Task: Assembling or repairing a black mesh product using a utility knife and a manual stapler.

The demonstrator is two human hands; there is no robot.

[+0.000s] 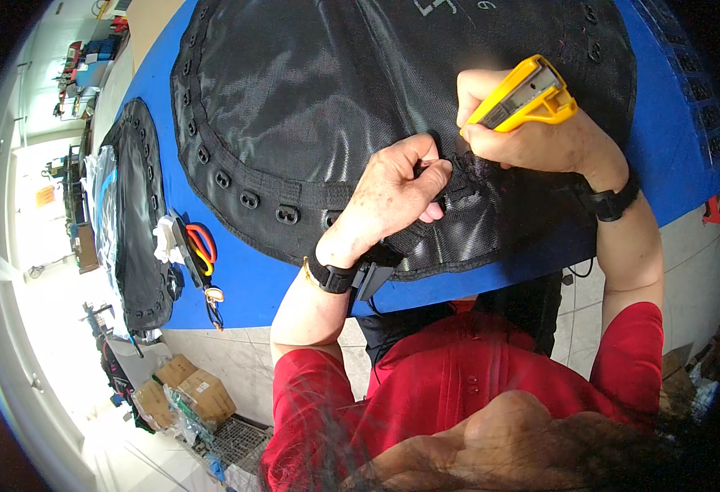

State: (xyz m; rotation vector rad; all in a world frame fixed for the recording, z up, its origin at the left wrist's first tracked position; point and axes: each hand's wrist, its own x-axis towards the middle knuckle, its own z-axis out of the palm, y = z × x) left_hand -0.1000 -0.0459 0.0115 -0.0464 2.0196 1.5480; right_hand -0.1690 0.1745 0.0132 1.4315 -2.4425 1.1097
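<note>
A large black mesh mat [278, 90] with a webbing border and several oval black eyelets lies spread out in front of me. My left hand [401, 189] is closed in a pinch on the webbing strip [462, 189] near the mat's near edge. Just right of it, my right hand [524, 139] is wrapped round a yellow utility knife [532, 94], its body slanting up to the right. The knife's tip end points down toward the webbing beside my left fingers. Whether the blade touches the webbing is hidden by my fingers.
The mat rests on a blue table [249, 307]. To the left lie a tool with red and yellow handles [202, 246], a crumpled white piece [165, 239] and a narrow black eyelet panel [138, 221]. Cardboard boxes [200, 394] stand on the floor at lower left.
</note>
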